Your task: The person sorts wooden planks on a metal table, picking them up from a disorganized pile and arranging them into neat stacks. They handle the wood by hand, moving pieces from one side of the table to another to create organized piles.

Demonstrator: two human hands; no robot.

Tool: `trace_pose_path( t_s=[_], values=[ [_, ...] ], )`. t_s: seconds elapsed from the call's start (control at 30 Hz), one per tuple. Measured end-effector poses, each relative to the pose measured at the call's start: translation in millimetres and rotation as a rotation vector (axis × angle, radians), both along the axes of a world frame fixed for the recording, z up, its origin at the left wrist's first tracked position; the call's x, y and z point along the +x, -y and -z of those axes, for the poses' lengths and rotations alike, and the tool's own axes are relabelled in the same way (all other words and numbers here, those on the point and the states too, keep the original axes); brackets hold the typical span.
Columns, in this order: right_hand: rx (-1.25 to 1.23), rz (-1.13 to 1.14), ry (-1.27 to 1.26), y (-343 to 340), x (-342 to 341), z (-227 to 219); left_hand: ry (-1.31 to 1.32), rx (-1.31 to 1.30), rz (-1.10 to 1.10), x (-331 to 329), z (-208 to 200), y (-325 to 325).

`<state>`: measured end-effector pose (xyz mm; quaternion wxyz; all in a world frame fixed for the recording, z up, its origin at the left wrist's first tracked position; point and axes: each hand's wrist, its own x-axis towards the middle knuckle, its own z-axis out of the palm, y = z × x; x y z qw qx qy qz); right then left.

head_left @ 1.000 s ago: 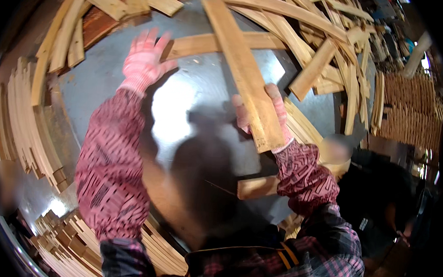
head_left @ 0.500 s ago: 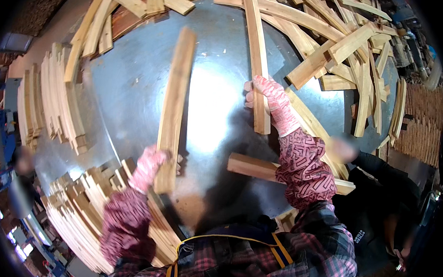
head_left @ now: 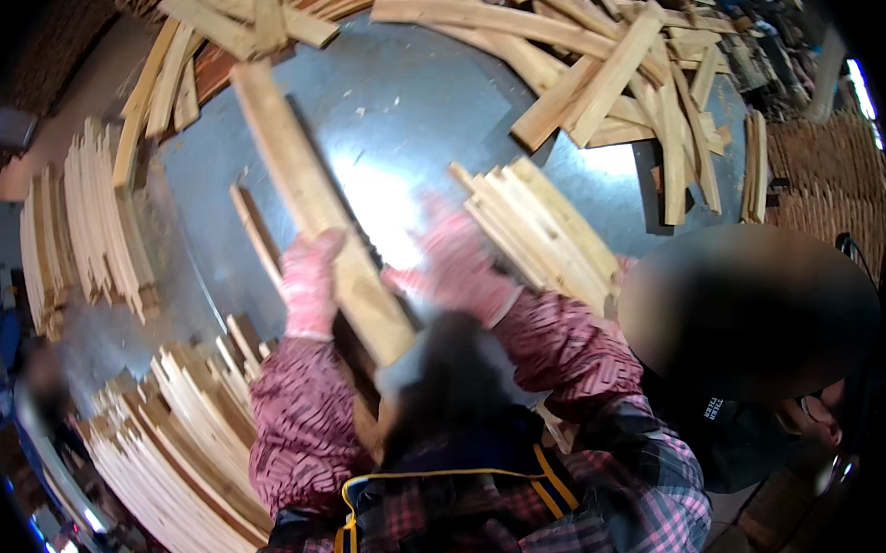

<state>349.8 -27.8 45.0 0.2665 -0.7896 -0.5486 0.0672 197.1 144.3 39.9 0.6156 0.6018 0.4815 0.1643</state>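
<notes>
My left hand, in a pink-and-white knit glove, is closed on the edge of a long wooden board. The board slants from the far left down toward my chest. A narrower wooden strip lies beside it, its near end hidden behind the left hand. To the right of the board my right hand, gloved alike and blurred by motion, has its fingers spread, with nothing seen in them. Just past it, several boards lie side by side in a bundle on the metal table.
A co-worker in dark clothes leans in at the right, a hand by the bundle. Loose boards pile up at the far right, more at the far left. Stacked strips stand at the left and near left.
The right hand has let go of its board and moved nearer the left hand. The left hand's board now tilts leftward. The co-worker has leaned in, and a bundle shows at the right.
</notes>
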Motion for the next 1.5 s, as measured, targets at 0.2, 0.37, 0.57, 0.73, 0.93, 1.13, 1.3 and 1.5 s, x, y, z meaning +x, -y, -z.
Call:
trace_pose_path(
  t_s=[0.2,0.37,0.57,0.73,0.93,1.13,1.3,1.5],
  values=[
    [-0.207,1.364,-0.053,60.8,284.4,27.2,-0.123,0.203,-0.119,-79.1,33.6,-172.8],
    [0.159,1.233,-0.47,58.9,334.3,81.4,-0.501,0.709,0.007,-226.6,112.9,-402.5],
    [0.206,1.132,-0.43,74.7,274.6,69.4,-1.24,0.748,-0.223,-231.1,133.4,-473.9],
    [-0.312,1.044,0.179,15.1,281.8,10.0,-1.03,0.797,-0.03,-306.9,143.5,-533.8],
    [-0.605,0.774,0.525,-51.5,402.3,37.4,-0.957,0.83,-0.125,-332.7,139.6,-540.8],
    [-0.88,0.641,0.67,-99.4,422.2,9.9,-1.423,0.88,0.222,-244.2,101.9,-497.3],
    [-0.616,0.512,0.209,-65.8,364.3,-45.0,-1.12,1.022,0.278,-205.2,92.7,-439.6],
    [-0.18,0.221,-1.108,-21.3,198.8,-21.4,-0.911,0.877,0.281,-133.1,4.4,-321.7]
  ],
)
